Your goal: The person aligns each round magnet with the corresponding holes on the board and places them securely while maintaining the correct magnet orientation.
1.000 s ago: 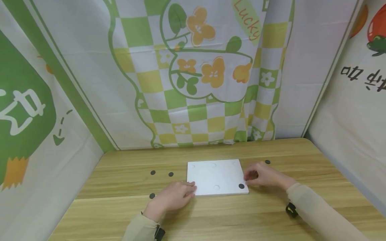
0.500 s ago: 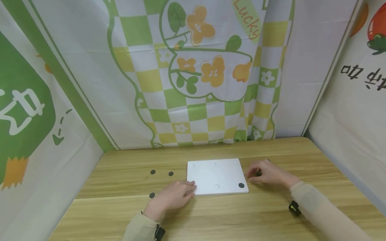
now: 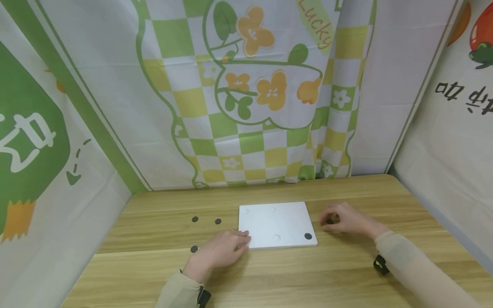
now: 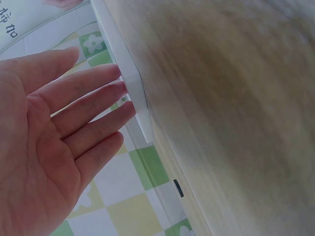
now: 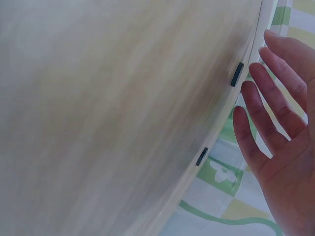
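A white rectangular board (image 3: 269,224) with shallow round recesses lies on the wooden table. A black disc (image 3: 308,236) sits at its near right corner. The fingertips of my left hand (image 3: 222,249) rest at the board's near left corner; in the left wrist view, the fingers are straight against its white edge (image 4: 135,93). To the right of the board, my right hand (image 3: 344,219) hovers low over the table, fingers and thumb apart. Another black disc (image 5: 237,74) lies right by its fingertips, not held. Farther off in the right wrist view is a second disc (image 5: 202,156).
Left of the board, black discs lie on the table (image 3: 269,278): one near its edge (image 3: 218,221), one farther left (image 3: 194,219), and one beside my left wrist (image 3: 194,249). A patterned curtain (image 3: 254,154) hangs behind the table, with printed cloth walls at both sides.
My right hand has moved right, away from the board's right edge, to the disc on the table. It now hides the far right disc in the head view. The left hand has stayed put.
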Demonstrator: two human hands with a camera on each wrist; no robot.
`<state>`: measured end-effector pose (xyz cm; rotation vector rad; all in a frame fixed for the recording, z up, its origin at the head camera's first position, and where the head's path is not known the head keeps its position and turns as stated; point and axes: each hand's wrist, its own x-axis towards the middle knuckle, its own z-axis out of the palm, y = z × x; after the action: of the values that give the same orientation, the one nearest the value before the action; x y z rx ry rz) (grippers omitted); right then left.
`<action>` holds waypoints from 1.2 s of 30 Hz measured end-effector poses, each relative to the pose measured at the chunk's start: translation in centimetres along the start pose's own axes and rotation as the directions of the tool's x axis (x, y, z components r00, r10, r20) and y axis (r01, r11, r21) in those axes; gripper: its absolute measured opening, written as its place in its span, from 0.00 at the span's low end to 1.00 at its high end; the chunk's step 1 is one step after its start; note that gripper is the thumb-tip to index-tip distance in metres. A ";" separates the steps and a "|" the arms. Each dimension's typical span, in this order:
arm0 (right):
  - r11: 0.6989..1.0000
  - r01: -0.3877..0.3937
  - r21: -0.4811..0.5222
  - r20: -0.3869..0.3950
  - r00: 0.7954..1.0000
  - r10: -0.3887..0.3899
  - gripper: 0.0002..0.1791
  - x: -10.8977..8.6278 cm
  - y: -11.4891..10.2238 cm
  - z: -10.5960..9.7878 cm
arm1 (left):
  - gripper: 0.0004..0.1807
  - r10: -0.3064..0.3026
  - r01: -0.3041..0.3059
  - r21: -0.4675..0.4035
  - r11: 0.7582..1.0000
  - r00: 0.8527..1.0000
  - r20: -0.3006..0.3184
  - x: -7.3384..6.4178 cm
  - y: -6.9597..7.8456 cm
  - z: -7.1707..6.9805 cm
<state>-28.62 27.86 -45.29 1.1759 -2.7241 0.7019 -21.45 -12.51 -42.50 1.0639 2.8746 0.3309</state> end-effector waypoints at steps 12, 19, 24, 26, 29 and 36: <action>0.999 -0.008 -0.051 -0.008 1.000 0.008 0.11 -0.9 0.8 -0.3 | 0.18 0.004 -0.004 -0.003 1.000 1.000 0.000 -0.2 0.2 -0.3; 0.998 -0.049 -0.040 0.005 0.999 0.049 0.12 -1.4 0.8 -0.6 | 0.19 -0.003 0.003 -0.001 1.000 1.000 0.001 -0.1 0.2 -0.2; 0.997 -0.072 -0.030 0.008 0.997 0.072 0.12 -1.5 1.0 -0.7 | 0.19 -0.001 0.001 0.002 1.000 1.000 -0.006 -0.1 0.1 0.0; 0.996 -0.087 -0.022 0.014 0.996 0.087 0.12 -1.5 1.0 -0.7 | 0.19 0.000 0.000 0.003 1.000 1.000 -0.005 -0.1 0.1 0.0; 0.994 -0.106 -0.005 0.024 0.994 0.106 0.12 -1.5 0.9 -0.9 | 0.19 0.003 -0.003 0.006 1.000 1.000 -0.006 -0.1 0.1 0.0; 0.992 -0.122 0.036 0.030 0.992 0.121 0.12 -1.5 1.0 -0.9 | 0.18 0.013 -0.013 0.000 1.000 1.000 -0.011 -0.2 0.2 -0.2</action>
<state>-28.36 29.87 -45.20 1.0409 -2.8378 0.7596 -21.26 -12.52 -42.31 1.0852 2.8781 0.3391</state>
